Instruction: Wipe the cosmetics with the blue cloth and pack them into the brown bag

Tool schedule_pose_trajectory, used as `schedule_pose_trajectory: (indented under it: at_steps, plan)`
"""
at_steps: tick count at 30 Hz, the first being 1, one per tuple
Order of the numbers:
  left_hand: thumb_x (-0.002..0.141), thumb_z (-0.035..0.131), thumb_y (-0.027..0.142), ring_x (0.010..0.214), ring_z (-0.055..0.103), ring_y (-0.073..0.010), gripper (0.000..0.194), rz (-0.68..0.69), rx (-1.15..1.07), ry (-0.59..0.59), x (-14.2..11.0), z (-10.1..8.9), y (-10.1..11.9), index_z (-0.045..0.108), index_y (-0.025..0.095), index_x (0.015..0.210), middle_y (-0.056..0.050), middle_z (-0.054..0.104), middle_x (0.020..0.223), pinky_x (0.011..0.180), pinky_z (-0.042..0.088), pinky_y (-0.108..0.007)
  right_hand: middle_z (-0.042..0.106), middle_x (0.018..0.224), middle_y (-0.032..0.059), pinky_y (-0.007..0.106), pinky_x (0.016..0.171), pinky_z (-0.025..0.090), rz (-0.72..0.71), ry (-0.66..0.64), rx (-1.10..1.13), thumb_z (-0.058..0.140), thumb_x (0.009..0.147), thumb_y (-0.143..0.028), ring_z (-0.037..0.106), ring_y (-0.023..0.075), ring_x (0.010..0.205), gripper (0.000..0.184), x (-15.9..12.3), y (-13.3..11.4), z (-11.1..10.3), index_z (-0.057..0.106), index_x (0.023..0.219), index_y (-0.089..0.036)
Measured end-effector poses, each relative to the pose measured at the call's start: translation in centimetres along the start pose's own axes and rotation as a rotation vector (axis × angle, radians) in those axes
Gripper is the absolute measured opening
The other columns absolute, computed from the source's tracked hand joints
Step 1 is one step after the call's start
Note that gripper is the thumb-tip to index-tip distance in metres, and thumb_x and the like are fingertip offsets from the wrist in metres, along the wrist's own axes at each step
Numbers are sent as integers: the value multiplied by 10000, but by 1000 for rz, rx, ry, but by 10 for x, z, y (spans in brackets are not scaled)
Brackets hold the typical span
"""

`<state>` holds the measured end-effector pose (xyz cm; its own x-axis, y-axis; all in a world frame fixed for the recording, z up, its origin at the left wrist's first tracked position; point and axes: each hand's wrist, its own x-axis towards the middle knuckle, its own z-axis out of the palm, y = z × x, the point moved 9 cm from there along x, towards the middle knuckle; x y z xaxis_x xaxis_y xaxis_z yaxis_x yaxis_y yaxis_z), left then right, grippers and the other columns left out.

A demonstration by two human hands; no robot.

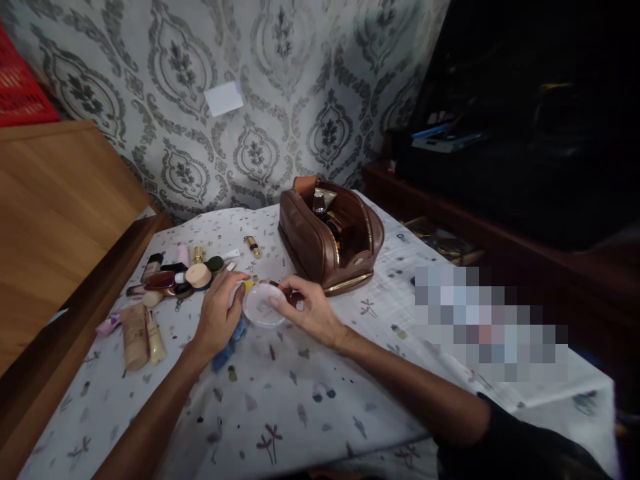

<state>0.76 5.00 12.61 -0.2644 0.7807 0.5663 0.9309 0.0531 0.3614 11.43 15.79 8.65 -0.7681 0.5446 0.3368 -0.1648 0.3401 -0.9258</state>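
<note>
My right hand (313, 310) grips a round, shallow, whitish see-through plastic piece (264, 305), thumb on its face and fingers behind its right rim. I cannot tell whether it is a lid or a small case. At its left edge my left hand (220, 310) is closed, thumb near the fingertips, with a small yellow bit (248, 286) showing there. What these fingers hold is mostly hidden. Beneath the left hand lies a crumpled blue cloth (229, 350), partly covered. Just behind my right hand stands an unzipped brown leather toiletry bag (310, 243) with bottles and tubes inside.
Several cosmetics, including a beige tube (134, 339) and a round beige-topped jar (199, 275), cluster on the left of the patterned tablecloth (270, 413). A small gold-and-black tube (253, 247) lies apart. A wooden panel (60, 220) borders the left, a dark screen (530, 133) the right.
</note>
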Motion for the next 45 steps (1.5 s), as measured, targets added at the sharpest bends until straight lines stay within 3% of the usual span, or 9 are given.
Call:
schedule_pose_trajectory:
  at_steps: [9,12,16,20,27,31,37,42,45]
  plan:
    - [999,406,301,1194,533,-261,314,363,19,-28,85,31,84,529,133,1235,-152,597,1234,1011,444,-411,546,696,-15,235,544,413,-160,331,-107,636,836,-582,497,104,602,399,20,-78,-123,585,826,-186]
    - [995,444,366,1322,450,-293,408,496,118,-106,104,53,104,483,136,1330,-167,525,1376,1075,393,-453,560,686,-5,238,530,414,-163,390,-143,608,838,-628,515,109,590,450,32,-77,-154,583,818,-179]
    - [1002,435,355,1308,480,-300,395,583,218,-222,103,78,105,494,169,1345,-146,555,1371,1067,384,-492,597,686,20,254,549,415,-148,356,-352,568,839,-668,546,133,610,512,51,-64,-170,595,827,-156]
    - [1017,394,350,1308,494,-283,411,526,202,-201,92,76,91,461,180,1384,-147,549,1381,1046,428,-460,621,710,13,249,598,384,-184,214,-772,612,862,-540,542,130,633,387,63,-62,-162,637,832,-155]
    - [1005,425,319,1369,442,-266,456,460,79,-156,83,74,80,374,210,1445,-147,505,1423,1114,410,-464,686,754,71,277,632,389,-118,-433,-1252,738,767,-190,660,218,752,58,73,-38,-107,699,790,-155]
    - [996,433,278,1384,428,-262,474,455,37,-136,82,77,80,356,217,1460,-146,498,1431,1134,396,-478,719,903,128,298,675,440,-106,-555,-1312,725,744,-121,694,268,855,261,77,-17,-89,697,1003,-102]
    - [993,441,270,1388,428,-271,485,463,26,-122,80,79,80,341,219,1466,-150,491,1437,1129,408,-489,716,951,125,267,677,443,-130,-609,-1239,679,791,-108,677,214,834,180,63,7,-84,705,969,-109]
    - [985,458,239,1392,414,-269,474,465,-6,-111,80,80,81,354,200,1445,-156,490,1428,1139,393,-479,668,724,7,223,573,372,34,-724,-1112,730,785,-160,581,118,632,33,69,8,-88,711,800,-138]
    - [974,472,215,1393,411,-264,491,455,-33,-107,79,80,80,348,206,1449,-147,485,1431,1149,382,-470,694,812,44,230,598,385,197,-865,-1137,685,849,-266,579,129,676,191,72,20,-88,722,936,-100]
